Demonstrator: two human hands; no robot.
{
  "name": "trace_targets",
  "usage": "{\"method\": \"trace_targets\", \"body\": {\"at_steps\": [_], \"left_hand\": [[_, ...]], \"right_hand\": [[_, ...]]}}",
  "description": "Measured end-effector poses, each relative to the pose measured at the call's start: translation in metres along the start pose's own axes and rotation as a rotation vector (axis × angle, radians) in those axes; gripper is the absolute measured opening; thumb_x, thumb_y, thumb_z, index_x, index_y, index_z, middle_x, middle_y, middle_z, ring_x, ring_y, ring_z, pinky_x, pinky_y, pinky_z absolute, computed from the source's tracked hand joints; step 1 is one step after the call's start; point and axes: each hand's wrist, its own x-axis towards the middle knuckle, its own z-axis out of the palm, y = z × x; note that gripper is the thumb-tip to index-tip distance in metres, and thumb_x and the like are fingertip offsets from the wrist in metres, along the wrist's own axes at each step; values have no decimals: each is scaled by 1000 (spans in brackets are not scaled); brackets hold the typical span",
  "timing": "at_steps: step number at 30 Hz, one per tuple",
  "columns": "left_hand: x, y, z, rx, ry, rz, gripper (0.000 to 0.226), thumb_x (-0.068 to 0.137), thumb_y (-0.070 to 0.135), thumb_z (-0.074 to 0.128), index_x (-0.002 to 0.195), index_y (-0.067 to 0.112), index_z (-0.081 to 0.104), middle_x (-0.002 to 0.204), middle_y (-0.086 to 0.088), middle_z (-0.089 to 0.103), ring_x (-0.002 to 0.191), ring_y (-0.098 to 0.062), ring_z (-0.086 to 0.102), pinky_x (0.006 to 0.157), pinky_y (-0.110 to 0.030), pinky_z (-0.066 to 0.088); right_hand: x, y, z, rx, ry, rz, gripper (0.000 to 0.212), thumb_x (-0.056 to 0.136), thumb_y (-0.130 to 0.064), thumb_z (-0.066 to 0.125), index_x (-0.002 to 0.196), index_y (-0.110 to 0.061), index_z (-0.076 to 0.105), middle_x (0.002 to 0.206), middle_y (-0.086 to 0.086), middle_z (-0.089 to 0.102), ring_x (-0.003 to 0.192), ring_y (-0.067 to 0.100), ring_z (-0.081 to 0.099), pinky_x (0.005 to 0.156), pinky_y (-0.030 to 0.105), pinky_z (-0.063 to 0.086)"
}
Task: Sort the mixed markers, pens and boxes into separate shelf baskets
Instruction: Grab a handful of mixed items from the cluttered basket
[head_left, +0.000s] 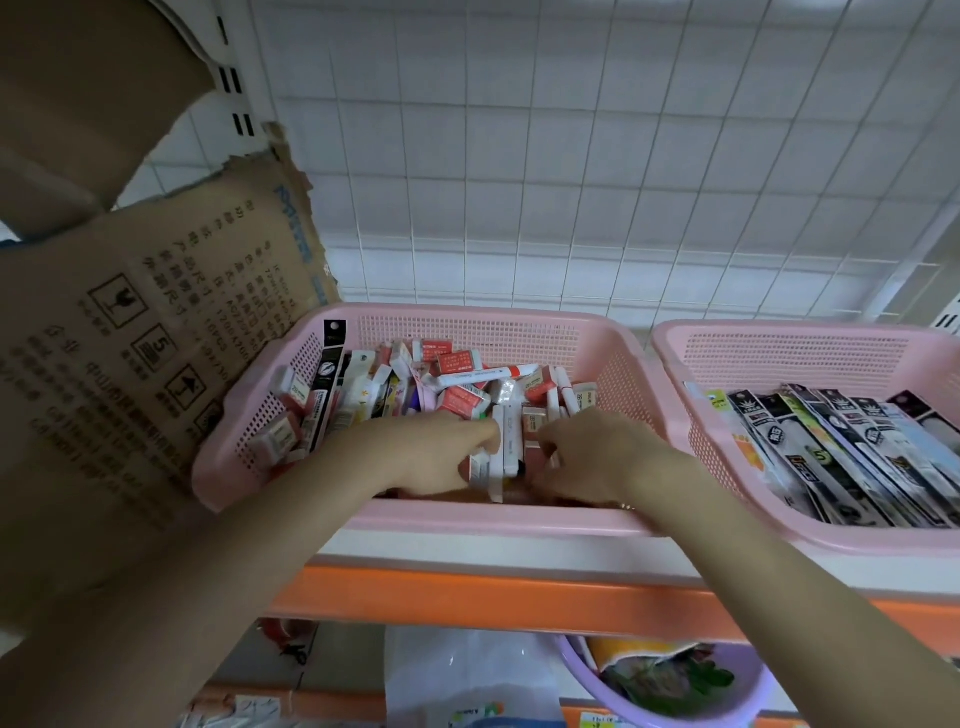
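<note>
A pink mesh basket (613, 358) on the shelf holds a jumble of several small red-and-white boxes (460, 400), a white marker with a red cap (488, 375) lying on top, and black pen packs (324, 395) at its left. Both hands are inside its near part. My left hand (431, 457) grips a bunch of upright white boxes (501, 457), thumb on top. My right hand (597, 457) has its fingers curled down among the boxes right beside them; its fingertips are hidden. A second pink basket (727, 358) to the right holds a row of long pen packs (852, 452).
A torn cardboard box flap (156, 338) stands against the left basket. A white wire grid (571, 156) backs the shelf, whose front edge is orange (493, 597). Below, a purple tub (675, 691) and a plastic bag (467, 675) sit on a lower shelf.
</note>
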Motion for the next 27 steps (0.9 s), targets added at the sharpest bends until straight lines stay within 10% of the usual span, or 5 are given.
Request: {"method": "trace_targets", "body": {"at_steps": [5,11,15,21,27], "left_hand": [[-5,-11,0,-121,99,43,44,88,30,61,129,27,47,120,-3,55,100,-17,56,88,-33,46],[-12,-18,-12,-343,266,66,35,86,23,64,120,22,61,76,13,56,46,10,47,45,-5,30],[-13,-25,-28,-376,367,-13,26,83,32,65,108,24,66,95,7,66,94,-16,65,76,-23,48],[8,-32,-22,-266,590,-206,21,90,23,54,108,12,59,103,-5,61,78,-20,58,64,-28,44],[27,-26,-2,52,421,-427,59,95,57,25,131,13,40,152,-21,20,140,-31,19,109,-44,23]], "right_hand": [[16,6,-4,174,227,-1,19,85,-27,56,72,-26,41,82,2,54,82,26,54,66,28,39],[43,16,-13,268,356,8,9,95,-26,44,88,-21,41,76,1,58,63,19,57,50,26,39],[54,20,-9,315,227,71,13,97,-16,35,110,-18,36,76,5,56,64,22,57,53,31,45],[49,8,2,205,85,61,33,98,-19,41,129,-11,33,118,20,48,98,32,57,74,36,49],[46,11,5,238,68,78,72,91,-46,52,144,-14,14,138,18,22,126,40,38,102,41,37]]}}
